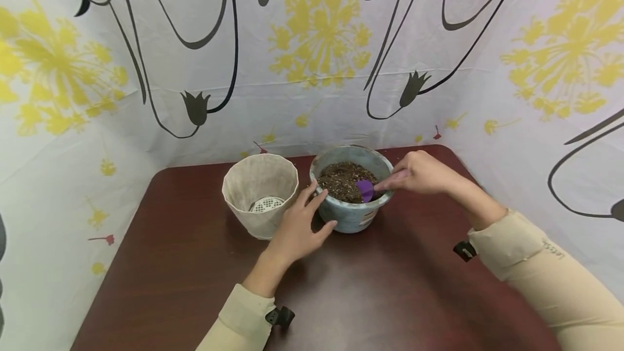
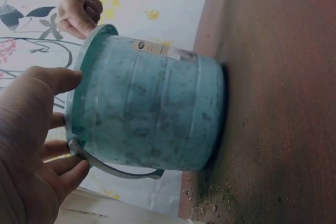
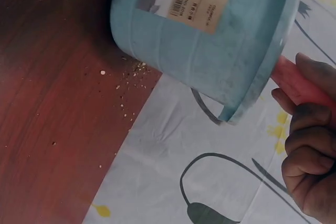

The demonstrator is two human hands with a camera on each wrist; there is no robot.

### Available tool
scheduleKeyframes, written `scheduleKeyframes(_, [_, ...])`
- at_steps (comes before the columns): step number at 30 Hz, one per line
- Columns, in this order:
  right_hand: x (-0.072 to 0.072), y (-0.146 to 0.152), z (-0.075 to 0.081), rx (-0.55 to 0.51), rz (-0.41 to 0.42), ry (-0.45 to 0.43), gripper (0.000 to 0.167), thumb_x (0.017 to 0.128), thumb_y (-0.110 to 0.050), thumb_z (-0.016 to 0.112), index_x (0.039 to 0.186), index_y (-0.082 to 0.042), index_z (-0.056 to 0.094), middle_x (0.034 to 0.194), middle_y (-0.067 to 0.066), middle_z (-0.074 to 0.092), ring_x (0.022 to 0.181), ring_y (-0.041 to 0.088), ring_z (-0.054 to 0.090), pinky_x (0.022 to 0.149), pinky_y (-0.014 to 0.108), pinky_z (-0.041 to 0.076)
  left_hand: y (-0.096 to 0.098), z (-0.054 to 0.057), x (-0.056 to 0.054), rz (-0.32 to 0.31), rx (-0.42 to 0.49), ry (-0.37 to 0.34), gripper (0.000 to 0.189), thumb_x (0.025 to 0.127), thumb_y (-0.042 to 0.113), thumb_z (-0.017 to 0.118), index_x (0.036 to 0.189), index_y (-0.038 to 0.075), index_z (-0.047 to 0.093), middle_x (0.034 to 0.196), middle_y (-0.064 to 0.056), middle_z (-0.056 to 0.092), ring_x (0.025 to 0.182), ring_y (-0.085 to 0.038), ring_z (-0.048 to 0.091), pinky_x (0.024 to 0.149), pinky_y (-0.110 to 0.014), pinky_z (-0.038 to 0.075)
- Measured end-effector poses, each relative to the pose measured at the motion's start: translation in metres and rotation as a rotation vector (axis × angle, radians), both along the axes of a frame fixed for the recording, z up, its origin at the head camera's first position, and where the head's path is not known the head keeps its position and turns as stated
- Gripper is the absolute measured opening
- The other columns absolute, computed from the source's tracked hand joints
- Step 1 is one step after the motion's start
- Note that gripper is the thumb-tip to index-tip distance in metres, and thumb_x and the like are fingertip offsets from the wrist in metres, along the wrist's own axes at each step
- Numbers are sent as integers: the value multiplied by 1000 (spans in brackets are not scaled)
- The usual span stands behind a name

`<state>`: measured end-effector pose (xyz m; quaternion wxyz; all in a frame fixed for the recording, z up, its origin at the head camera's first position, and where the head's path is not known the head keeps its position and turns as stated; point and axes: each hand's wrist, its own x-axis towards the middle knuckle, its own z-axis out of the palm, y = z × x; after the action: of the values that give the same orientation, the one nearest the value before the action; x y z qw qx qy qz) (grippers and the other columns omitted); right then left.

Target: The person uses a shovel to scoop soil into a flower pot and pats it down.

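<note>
A blue bucket (image 1: 350, 218) of dark soil (image 1: 342, 179) stands near the table's back edge. My left hand (image 1: 297, 229) touches the left side of its rim with spread, fairly straight fingers, close to the handle (image 2: 118, 170) in the left wrist view. On the right, my right hand (image 1: 420, 173) grips a small trowel by its pinkish handle (image 3: 300, 81). The trowel's purple blade (image 1: 365, 190) lies in the soil, its tip partly hidden. Left of the bucket sits a pale, ribbed plant pot (image 1: 258, 226) with a white perforated disc (image 1: 267, 204) inside.
Both containers stand on a dark red-brown table (image 1: 195, 280). Crumbs of soil (image 3: 126, 90) are scattered on it beside the bucket. A patterned white cloth (image 1: 302, 118) rises behind the table and along its sides.
</note>
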<state>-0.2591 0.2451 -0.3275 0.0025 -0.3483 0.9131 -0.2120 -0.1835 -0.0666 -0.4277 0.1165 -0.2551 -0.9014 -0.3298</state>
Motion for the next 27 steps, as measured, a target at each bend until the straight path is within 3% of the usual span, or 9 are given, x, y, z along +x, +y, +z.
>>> scheduleKeyframes(3, [0, 4, -1, -26, -6, -23, 15, 92, -18, 76, 97, -29, 84, 51, -20, 41, 53, -2, 19, 45, 20, 22, 0, -1, -1, -10, -2, -3, 70, 97, 41, 68, 154, 10, 44, 164, -14, 28, 126, -40, 57, 104, -53, 47])
scheduleKeyframes(5, [-1, 7, -4, -41, -18, -31, 15, 93, -19, 75, 98, -30, 84, 53, -18, 29, 54, -1, 15, 45, 20, 18, 0, -3, -2, -14, 4, 5, 69, 97, 39, 69, 154, 9, 44, 164, -14, 29, 126, -40, 57, 105, -52, 47])
scheduleKeyframes(10, [-1, 9, -10, -73, -74, -87, 27, 96, -12, 67, 101, -33, 83, 53, -13, 27, 55, 3, 12, 45, 21, 14, 0, -5, -3, -10, 17, 14, 67, 97, 37, 70, 153, 9, 45, 164, -13, 29, 125, -39, 58, 104, -50, 48])
scheduleKeyframes(13, [1, 3, -13, -46, -137, -70, 17, 93, -14, 73, 98, -26, 84, 56, -12, 50, 52, 2, 26, 46, 21, 25, -1, -5, -3, -5, 18, 7, 67, 97, 37, 70, 153, 10, 46, 164, -12, 28, 127, -39, 57, 104, -51, 48])
scheduleKeyframes(15, [4, -1, -14, -27, -155, -52, 10, 89, -18, 79, 98, -19, 84, 68, -8, 68, 54, 4, 40, 49, 23, 35, -1, -4, -2, -2, 16, 3, 67, 97, 38, 70, 153, 11, 45, 164, -12, 28, 129, -39, 56, 105, -51, 48])
scheduleKeyframes(17, [7, -5, -16, -25, -165, -25, 15, 84, -22, 84, 95, -12, 82, 85, -1, 77, 61, 8, 55, 53, 26, 43, -1, -4, -2, 1, 8, -1, 67, 97, 38, 69, 154, 12, 45, 165, -11, 28, 129, -39, 55, 105, -52, 47])
scheduleKeyframes(20, [9, -7, -21, -68, -152, -9, 16, 84, -19, 84, 97, -9, 82, 90, 1, 78, 70, 12, 64, 57, 26, 48, -1, -3, -2, 7, -5, -8, 68, 97, 39, 69, 154, 13, 44, 165, -10, 27, 129, -39, 55, 105, -52, 47])
scheduleKeyframes(24, [11, -3, -25, -122, -114, 20, 15, 86, -18, 83, 100, -15, 83, 90, -4, 78, 77, 9, 69, 60, 23, 51, -1, -2, -2, 14, -17, -16, 67, 97, 39, 69, 154, 14, 44, 165, -9, 27, 130, -39, 54, 105, -52, 47])
scheduleKeyframes(27, [13, 2, -26, -154, -93, 3, 16, 89, -19, 80, 104, -22, 83, 90, -8, 77, 69, 4, 63, 55, 22, 47, -1, -2, -1, 12, -18, -19, 67, 97, 39, 69, 154, 14, 44, 165, -9, 28, 130, -39, 55, 105, -52, 47])
